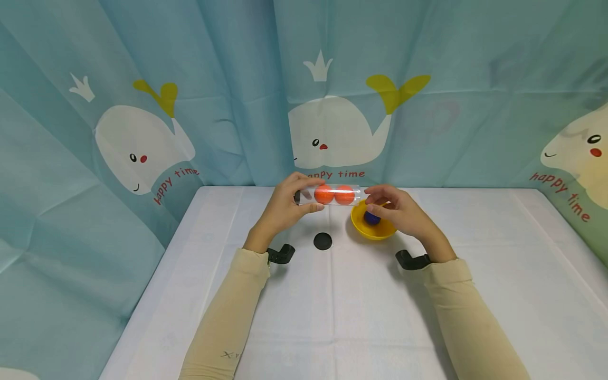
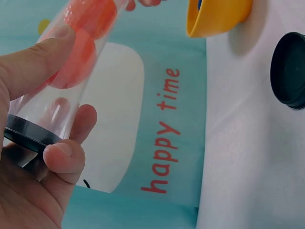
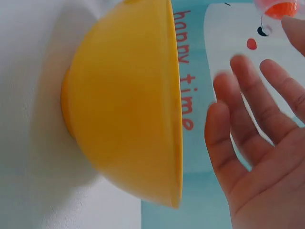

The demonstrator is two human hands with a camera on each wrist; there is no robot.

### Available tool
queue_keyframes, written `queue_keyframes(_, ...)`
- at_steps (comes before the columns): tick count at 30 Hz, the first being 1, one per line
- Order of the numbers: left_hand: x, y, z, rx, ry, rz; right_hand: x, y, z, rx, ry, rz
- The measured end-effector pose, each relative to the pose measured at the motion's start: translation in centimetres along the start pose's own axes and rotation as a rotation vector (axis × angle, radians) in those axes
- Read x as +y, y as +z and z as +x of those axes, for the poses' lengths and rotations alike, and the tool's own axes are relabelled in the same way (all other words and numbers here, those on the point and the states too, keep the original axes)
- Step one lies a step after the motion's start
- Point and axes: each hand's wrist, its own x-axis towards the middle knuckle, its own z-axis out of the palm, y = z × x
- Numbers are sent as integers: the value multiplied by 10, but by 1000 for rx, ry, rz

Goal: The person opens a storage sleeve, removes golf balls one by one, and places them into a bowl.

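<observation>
In the head view my left hand [image 1: 286,202] grips a clear plastic tube [image 1: 337,195] held sideways, two orange balls [image 1: 344,195] inside it. A black cap [image 2: 29,132] closes the tube's end in the left palm. The tube's other end points at my right hand [image 1: 396,208], which hovers over the yellow bowl [image 1: 372,232] with its fingers loosely bent and nothing between them. Inside that bowl lies a dark blue ball [image 1: 372,218], partly covered by the right hand. In the right wrist view the bowl's side [image 3: 128,105] hides what it contains.
A loose round black cap [image 1: 323,241] lies on the white-covered table [image 1: 332,316], nearer than the tube. Behind the table hangs a blue curtain [image 1: 247,79] printed with whales. Black wrist mounts [image 1: 281,254] jut inward from both forearms.
</observation>
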Motion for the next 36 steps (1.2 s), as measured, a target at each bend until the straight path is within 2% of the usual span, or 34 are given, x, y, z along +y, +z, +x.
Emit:
queue_keyframes(14,4,-5,-1,-10,12,45,-4,15,5,-90,-3,84)
queue_keyframes(24,3,-4,-1,-12,20,27,-5,16,4,-78,-27,121)
queue_keyframes(36,0,-5,0,8,4,-9,-2,12,4,-56,8,137)
